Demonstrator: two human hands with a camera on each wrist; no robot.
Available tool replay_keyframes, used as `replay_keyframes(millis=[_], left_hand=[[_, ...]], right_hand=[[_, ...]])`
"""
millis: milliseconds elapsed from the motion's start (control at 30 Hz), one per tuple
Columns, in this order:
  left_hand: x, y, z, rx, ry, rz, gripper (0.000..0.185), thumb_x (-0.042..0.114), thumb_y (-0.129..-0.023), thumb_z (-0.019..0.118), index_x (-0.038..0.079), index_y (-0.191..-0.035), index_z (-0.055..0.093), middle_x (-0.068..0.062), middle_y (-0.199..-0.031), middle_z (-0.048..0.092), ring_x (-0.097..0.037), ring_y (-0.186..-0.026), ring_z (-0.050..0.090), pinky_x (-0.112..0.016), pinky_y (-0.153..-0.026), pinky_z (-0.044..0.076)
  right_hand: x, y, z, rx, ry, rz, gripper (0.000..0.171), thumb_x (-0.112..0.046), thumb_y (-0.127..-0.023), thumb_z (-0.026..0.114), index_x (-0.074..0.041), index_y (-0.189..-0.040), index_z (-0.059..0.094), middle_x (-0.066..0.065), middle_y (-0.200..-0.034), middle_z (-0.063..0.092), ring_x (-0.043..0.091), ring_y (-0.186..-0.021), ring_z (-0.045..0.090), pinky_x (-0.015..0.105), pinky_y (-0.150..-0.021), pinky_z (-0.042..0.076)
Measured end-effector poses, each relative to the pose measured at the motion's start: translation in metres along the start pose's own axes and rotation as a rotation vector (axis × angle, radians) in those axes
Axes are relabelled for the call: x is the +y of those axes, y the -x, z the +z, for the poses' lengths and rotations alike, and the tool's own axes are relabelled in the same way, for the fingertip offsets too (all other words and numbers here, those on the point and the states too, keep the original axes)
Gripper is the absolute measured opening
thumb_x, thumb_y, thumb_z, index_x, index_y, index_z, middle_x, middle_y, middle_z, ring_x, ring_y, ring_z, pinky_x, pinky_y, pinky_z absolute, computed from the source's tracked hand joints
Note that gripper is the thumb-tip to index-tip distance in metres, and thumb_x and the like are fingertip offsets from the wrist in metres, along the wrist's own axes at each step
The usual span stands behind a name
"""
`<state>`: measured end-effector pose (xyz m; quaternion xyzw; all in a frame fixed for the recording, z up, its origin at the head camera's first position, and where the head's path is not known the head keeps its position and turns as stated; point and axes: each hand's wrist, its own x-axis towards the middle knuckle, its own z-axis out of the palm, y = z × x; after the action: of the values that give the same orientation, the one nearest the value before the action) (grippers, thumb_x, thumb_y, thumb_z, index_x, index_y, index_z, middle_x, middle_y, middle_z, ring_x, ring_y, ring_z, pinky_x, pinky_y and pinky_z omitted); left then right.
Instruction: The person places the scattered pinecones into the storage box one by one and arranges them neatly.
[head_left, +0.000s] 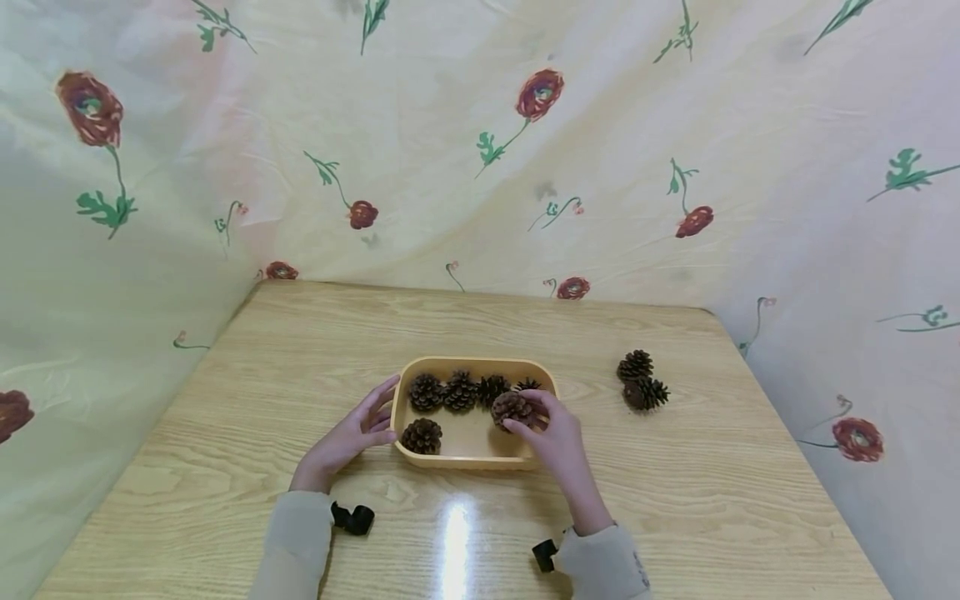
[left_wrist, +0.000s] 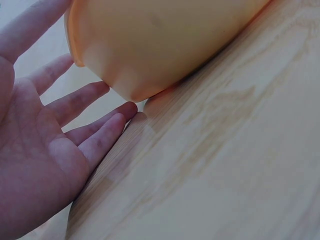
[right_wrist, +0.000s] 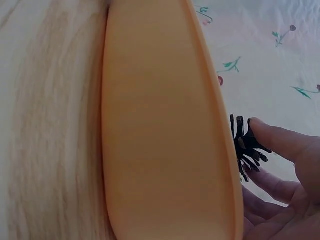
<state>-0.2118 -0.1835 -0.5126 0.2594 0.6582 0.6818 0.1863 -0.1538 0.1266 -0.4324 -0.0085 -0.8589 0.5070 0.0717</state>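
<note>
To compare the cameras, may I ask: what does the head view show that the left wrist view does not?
Only head view: the right hand holding a pine cone, more pine cones in the tray, two loose ones on the table. Only left wrist view: palm creases of the left hand. Both: that hand, tray and table.

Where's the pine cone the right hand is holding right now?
In the head view, the held pine cone is over the right end of the orange-yellow tray, pinched by the right hand near the back row of pine cones.
</note>
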Motion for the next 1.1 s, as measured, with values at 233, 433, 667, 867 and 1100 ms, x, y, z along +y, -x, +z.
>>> replay_keyframes(millis=[233,433,667,867,1100], left_hand=[[-0.001,0.0,0.001,0.007,0.008,-0.017,0.085,0.009,-0.086,0.064,0.027,-0.149,0.011,-0.011,-0.154,0.013,-0.036,-0.137,0.02,-0.044,-0.112,0.02],[-0.002,0.001,0.001,0.02,0.009,-0.033,0.084,0.009,-0.085,0.065,0.03,-0.148,0.013,-0.008,-0.154,0.014,-0.034,-0.137,0.021,-0.044,-0.112,0.019],[-0.004,0.002,0.003,-0.002,0.004,0.009,0.084,0.006,-0.087,0.062,0.025,-0.15,0.01,-0.013,-0.154,0.011,-0.038,-0.137,0.019,-0.047,-0.112,0.018],[-0.001,0.001,0.004,-0.003,0.018,0.015,0.085,0.007,-0.086,0.063,0.024,-0.15,0.01,-0.012,-0.154,0.011,-0.034,-0.139,0.015,-0.045,-0.112,0.016],[-0.001,0.001,0.004,-0.002,-0.005,0.007,0.085,0.01,-0.086,0.063,0.025,-0.15,0.008,-0.011,-0.154,0.013,-0.031,-0.139,0.017,-0.042,-0.112,0.019]], right_hand=[[0.0,0.002,0.015,-0.042,0.058,-0.028,0.044,-0.01,-0.075,0.075,-0.003,-0.115,0.058,0.015,-0.115,0.06,0.03,-0.106,0.058,0.035,-0.088,0.052],[-0.002,0.005,0.026,-0.087,0.105,-0.052,0.043,-0.012,-0.073,0.077,-0.004,-0.112,0.059,0.015,-0.113,0.06,0.032,-0.106,0.058,0.032,-0.082,0.054],[-0.004,0.007,0.033,-0.119,0.22,-0.112,0.043,-0.017,-0.073,0.078,-0.007,-0.111,0.06,0.012,-0.109,0.063,0.028,-0.1,0.06,0.03,-0.076,0.056],[-0.008,0.008,0.038,-0.185,0.271,-0.131,0.042,-0.023,-0.075,0.076,-0.01,-0.111,0.06,0.01,-0.107,0.065,0.025,-0.099,0.061,0.032,-0.077,0.055],[-0.01,0.007,0.042,-0.227,0.258,-0.167,0.039,-0.025,-0.077,0.075,-0.009,-0.11,0.06,0.009,-0.108,0.065,0.024,-0.098,0.062,0.034,-0.079,0.054]])
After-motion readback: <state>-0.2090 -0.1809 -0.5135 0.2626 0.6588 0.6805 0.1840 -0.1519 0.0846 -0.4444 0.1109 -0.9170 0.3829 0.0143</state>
